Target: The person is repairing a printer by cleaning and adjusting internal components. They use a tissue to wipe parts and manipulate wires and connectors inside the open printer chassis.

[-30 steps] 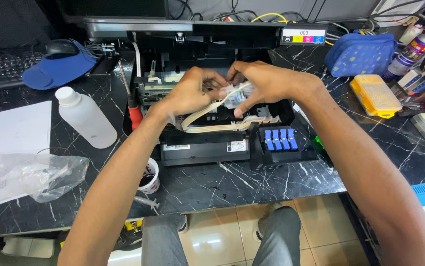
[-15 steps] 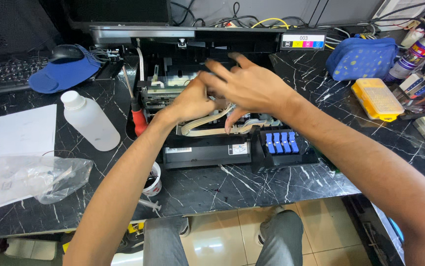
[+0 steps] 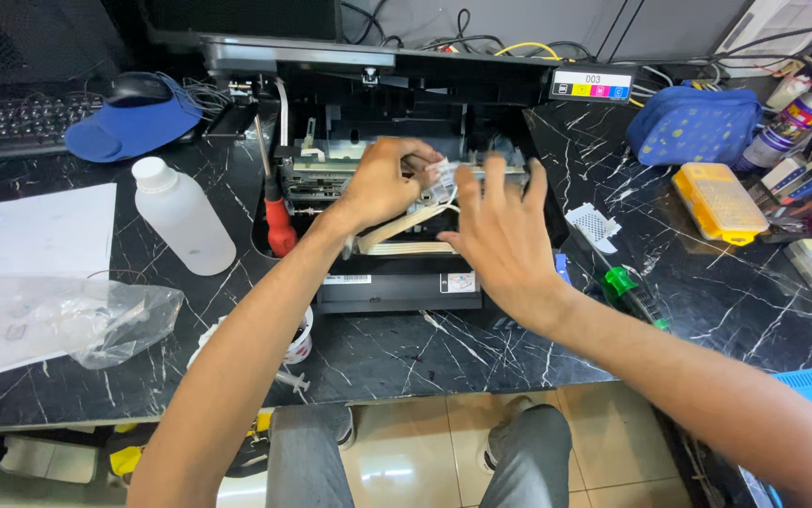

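Observation:
An opened black printer (image 3: 397, 282) sits on the dark marble table (image 3: 481, 348) in front of me. My left hand (image 3: 382, 183) reaches into its middle and pinches a small clear plastic part (image 3: 439, 174) near the carriage. A beige ribbon of tubes (image 3: 406, 230) runs below that hand. My right hand (image 3: 500, 235) hovers just right of it, fingers spread, holding nothing. A red-handled screwdriver (image 3: 277, 221) stands at the printer's left side.
A white plastic bottle (image 3: 180, 216), white paper (image 3: 34, 230) and a clear plastic bag (image 3: 58, 320) lie at left. A small cup (image 3: 298, 343) sits near the table's front edge. A green-handled tool (image 3: 636, 296), yellow case (image 3: 718, 202) and blue pouch (image 3: 693, 122) lie at right.
My right hand has let go of the clear part, opened and drawn back toward me. My left hand still holds the part over the printer.

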